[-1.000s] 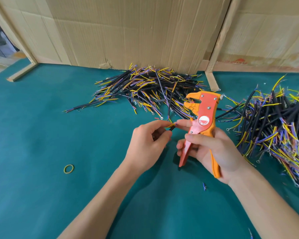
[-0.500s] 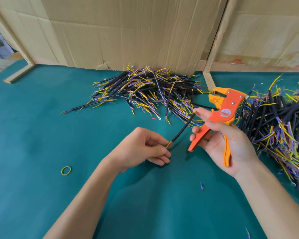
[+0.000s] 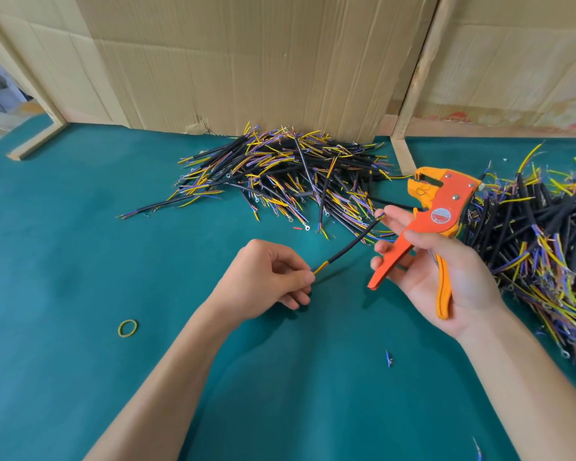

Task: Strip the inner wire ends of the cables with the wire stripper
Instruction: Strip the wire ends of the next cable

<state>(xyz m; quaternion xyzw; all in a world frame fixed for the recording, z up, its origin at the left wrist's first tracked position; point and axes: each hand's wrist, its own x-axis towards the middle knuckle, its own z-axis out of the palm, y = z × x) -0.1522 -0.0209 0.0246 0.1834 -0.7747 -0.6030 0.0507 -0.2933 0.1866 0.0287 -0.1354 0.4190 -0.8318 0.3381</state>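
Black-sheathed and thin, the cable (image 3: 346,247) in hand looks light and only mildly stiff — in the head view it spans the gap between the two hands without sagging much. Its coloured inner wires look fine and easily nicked, I judge, so the sheath is the place to grip, close behind the exposed ends, leaving just the tips free for the tool.

The left hand (image 3: 266,277) has its fingers curled, thumb and forefinger pinching the near end of the cable where yellow and purple strands show. The right hand (image 3: 446,271) wraps the orange wire stripper (image 3: 443,214) by its handles, thumb across the top, with the index finger reaching out to the cable's far end at about 10 o'clock from the palm. The tool's head points to 12 o'clock, nothing visibly between its jaws.

One pile of cables (image 3: 280,174) lies at 12 o'clock against the cardboard wall (image 3: 246,61); a second pile (image 3: 539,234) sits at 3 o'clock. A rubber band (image 3: 127,328) rests on the green mat (image 3: 64,244) at 8 o'clock.

Compared with half a second back, little differs — both hands have the same hold and the cable sits at much the same slant. A second ago the hands were close together at the stripper; now they are apart.
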